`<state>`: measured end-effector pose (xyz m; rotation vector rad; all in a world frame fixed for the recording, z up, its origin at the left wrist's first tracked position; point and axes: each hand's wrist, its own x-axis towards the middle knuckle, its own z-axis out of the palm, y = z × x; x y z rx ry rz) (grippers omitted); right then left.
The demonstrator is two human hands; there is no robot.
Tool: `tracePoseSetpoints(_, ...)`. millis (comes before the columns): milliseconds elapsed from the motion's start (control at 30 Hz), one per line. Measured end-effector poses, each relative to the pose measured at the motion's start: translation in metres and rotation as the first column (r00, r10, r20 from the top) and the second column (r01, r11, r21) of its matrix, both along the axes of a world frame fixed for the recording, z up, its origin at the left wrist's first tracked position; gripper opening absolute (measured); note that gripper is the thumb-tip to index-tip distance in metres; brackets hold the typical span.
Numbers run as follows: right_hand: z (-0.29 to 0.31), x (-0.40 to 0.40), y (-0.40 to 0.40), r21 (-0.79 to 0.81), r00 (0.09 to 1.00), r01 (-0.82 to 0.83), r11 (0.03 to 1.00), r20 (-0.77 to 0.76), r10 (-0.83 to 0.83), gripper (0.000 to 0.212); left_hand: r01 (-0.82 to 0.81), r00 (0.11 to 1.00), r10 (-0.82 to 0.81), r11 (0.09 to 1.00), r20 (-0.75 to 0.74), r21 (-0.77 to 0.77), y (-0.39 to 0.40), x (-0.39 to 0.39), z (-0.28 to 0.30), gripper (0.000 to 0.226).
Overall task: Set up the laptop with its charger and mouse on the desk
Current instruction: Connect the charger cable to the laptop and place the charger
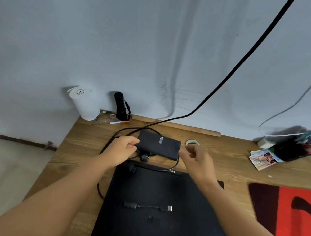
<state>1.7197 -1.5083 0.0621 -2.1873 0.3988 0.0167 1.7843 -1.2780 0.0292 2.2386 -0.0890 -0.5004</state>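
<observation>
Left hand [121, 150] sits at the left end of the charger brick [158, 144], fingers curled onto its edge; looks like a light pinch on the brick, though I can't see the fingertips well enough to call it a firm grip. Right hand [196, 162] hovers at the brick's right end, fingers loosely spread, blurred, nothing in it; contact with the brick I can't confirm. My read: both ends are being squared up so the brick parks on the counter [221, 157] just behind the laptop [157, 204], clear of the lid. Laptop is closed, flat, at the near centre of the counter; partial lettering at its far edge reads like "Leno", upside down, likely the maker's badge. A short adapter lead [147, 206] with a yellow-tipped plug lies loose on the lid, unconnected. The brick's thin cable [174, 164] loops across the lid's far edge; a thicker black mains cable [234, 68] climbs the wall to the upper right, presumably to a socket out of view. The brick carries a small grey label, unreadable. No mouse visible; red and black pad [290, 213] at right suits one. Further back: white cylinder [83, 103] with a drawn face, black torch [120, 106], tape roll [192, 143], pen pot [293, 148], printed cards [262, 158], text illegible.
</observation>
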Motion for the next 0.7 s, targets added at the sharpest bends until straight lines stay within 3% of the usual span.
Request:
tracePoseSetpoints(167, -0.05, 0.0, 0.005, -0.072, 0.984, -0.155, 0.985, -0.094, 0.148, 0.028, -0.009, 1.0, 0.01, 0.996, -0.01, 0.089, 0.019, -0.024, -0.031, 0.031)
tracePoseSetpoints(300, -0.073, 0.011, 0.012, -0.138, 0.946, -0.311, 0.94, -0.138, 0.293, 0.035, 0.08, 0.997, -0.079, 0.983, -0.016, 0.167, 0.024, -0.035, -0.037, 0.044)
tracePoseSetpoints(400, -0.087, 0.017, 0.019, -0.226, 0.893, -0.446, 0.866, -0.166, 0.417, 0.04, 0.2, 0.977, -0.212, 0.948, 0.021, 0.249, 0.03, -0.039, -0.044, 0.05)
tracePoseSetpoints(500, -0.097, 0.015, 0.025, -0.314, 0.833, -0.553, 0.771, -0.208, 0.513, 0.042, 0.216, 0.962, -0.258, 0.922, 0.092, 0.32, 0.033, -0.039, -0.053, 0.044)
tracePoseSetpoints(700, -0.097, -0.004, 0.029, -0.279, 0.807, -0.572, 0.771, -0.021, 0.591, 0.024, 0.132, 0.949, -0.218, 0.93, 0.227, 0.342, 0.037, -0.028, -0.063, 0.03)
